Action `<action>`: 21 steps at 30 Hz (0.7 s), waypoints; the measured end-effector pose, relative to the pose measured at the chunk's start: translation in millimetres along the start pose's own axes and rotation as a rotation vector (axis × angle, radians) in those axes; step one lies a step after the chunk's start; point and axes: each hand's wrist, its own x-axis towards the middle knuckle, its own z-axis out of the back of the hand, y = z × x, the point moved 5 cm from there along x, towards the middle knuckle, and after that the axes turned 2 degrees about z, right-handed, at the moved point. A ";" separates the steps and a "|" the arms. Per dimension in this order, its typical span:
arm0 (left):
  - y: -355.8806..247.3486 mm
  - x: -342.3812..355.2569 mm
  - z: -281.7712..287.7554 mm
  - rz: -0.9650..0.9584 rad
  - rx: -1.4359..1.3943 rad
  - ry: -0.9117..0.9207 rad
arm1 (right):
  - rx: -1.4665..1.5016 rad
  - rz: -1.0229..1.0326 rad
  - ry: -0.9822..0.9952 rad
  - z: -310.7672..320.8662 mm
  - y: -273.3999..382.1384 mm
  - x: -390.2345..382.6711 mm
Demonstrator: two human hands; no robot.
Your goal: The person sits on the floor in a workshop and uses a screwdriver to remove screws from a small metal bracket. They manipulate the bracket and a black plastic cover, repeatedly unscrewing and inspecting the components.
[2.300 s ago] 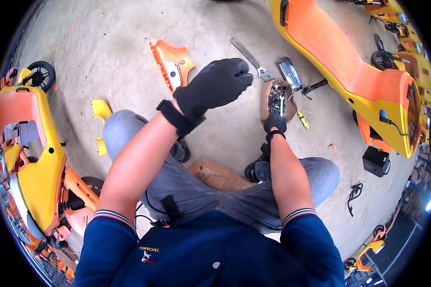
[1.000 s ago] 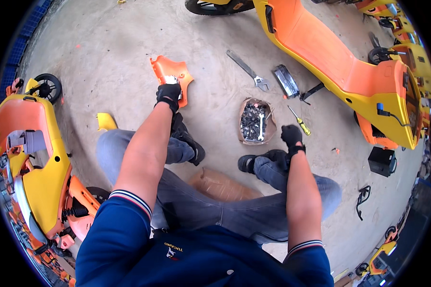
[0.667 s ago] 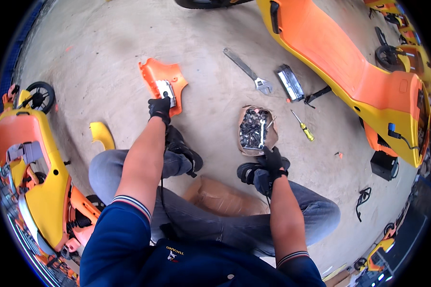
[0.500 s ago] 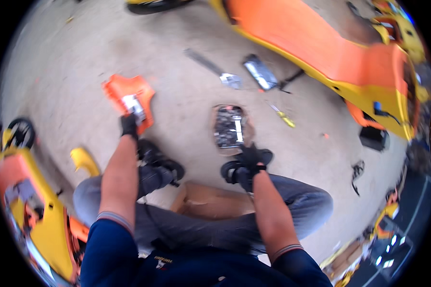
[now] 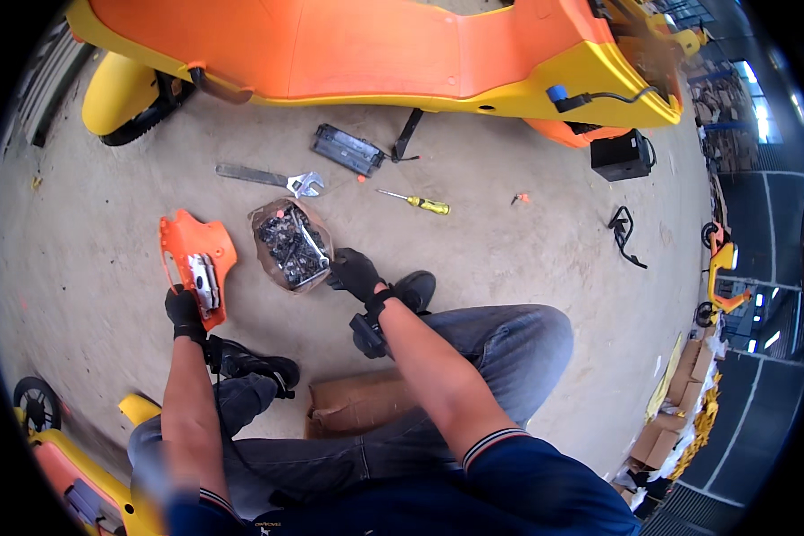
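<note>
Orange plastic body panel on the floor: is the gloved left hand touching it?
Touching. The head view shows the left hand gripping the lower edge of the orange plastic body panel.

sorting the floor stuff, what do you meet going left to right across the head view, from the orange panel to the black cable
orange panel → wrench → bag of small metal parts → yellow-handled screwdriver → black box → black cable

bare concrete floor (image 5: 527,241), daylit
</note>
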 end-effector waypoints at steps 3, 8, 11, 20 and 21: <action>-20.3 -9.5 -15.7 -0.057 -0.045 0.042 | 0.138 0.113 -0.017 28.3 -24.1 10.6; -30.9 -27.6 -32.7 -0.230 0.181 -0.025 | -0.152 0.300 -0.017 77.6 -76.8 6.8; -53.9 -56.7 -23.5 -0.238 0.185 -0.041 | -0.935 0.554 0.018 77.6 -94.4 8.8; -87.8 -71.7 -19.0 -0.284 -0.176 0.351 | -0.024 0.239 0.040 71.5 -90.4 16.0; -79.5 -64.9 -21.6 -0.281 -0.353 0.412 | 0.022 0.191 0.106 63.0 -87.3 16.3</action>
